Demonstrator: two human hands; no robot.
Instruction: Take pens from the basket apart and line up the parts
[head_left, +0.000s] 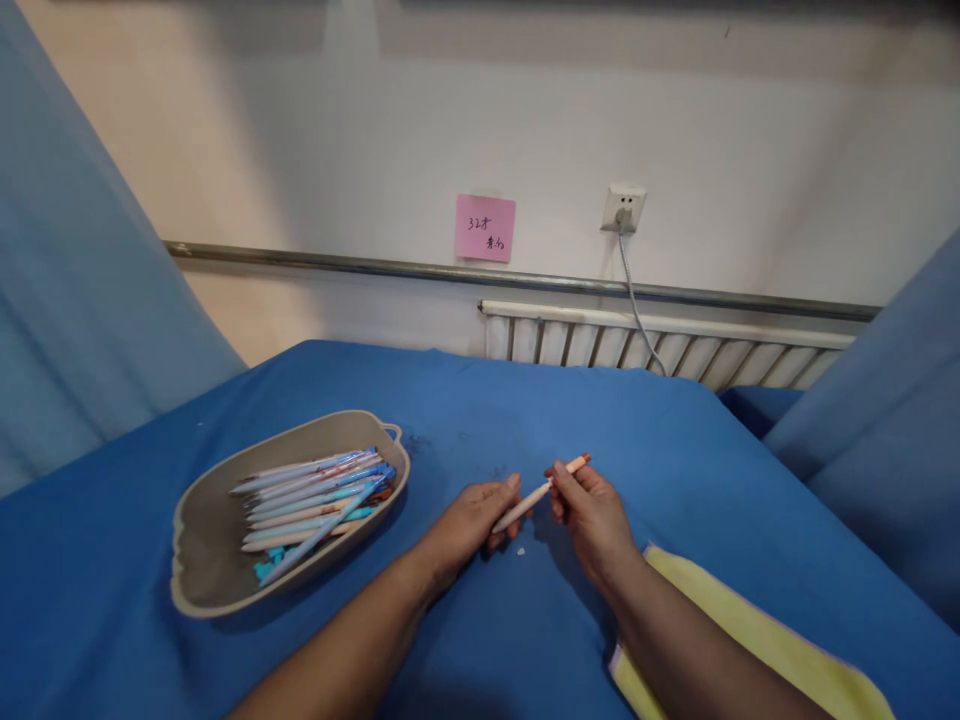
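Note:
Between my two hands, above the blue cloth (450, 420), a pale peach pen (523, 506) with an orange end is held at a slant. My left hand (480, 520) is closed around its lower, pointed part. Higher up, my right hand (589, 510) pinches the pen near its orange end. A tiny white scrap (521, 551) lies on the cloth just below the pen. To the left stands a grey-brown basin (214, 535) with several pens (315, 505) in blue, white and peach, plus small turquoise pieces (270, 565).
Under my right forearm lies a yellow cloth (757, 625). Behind the table are a white radiator (551, 340), a metal rail (375, 266), a pink note (485, 228) and a wall socket (623, 208) with a plugged-in cable. Blue curtains (82, 260) hang on both sides.

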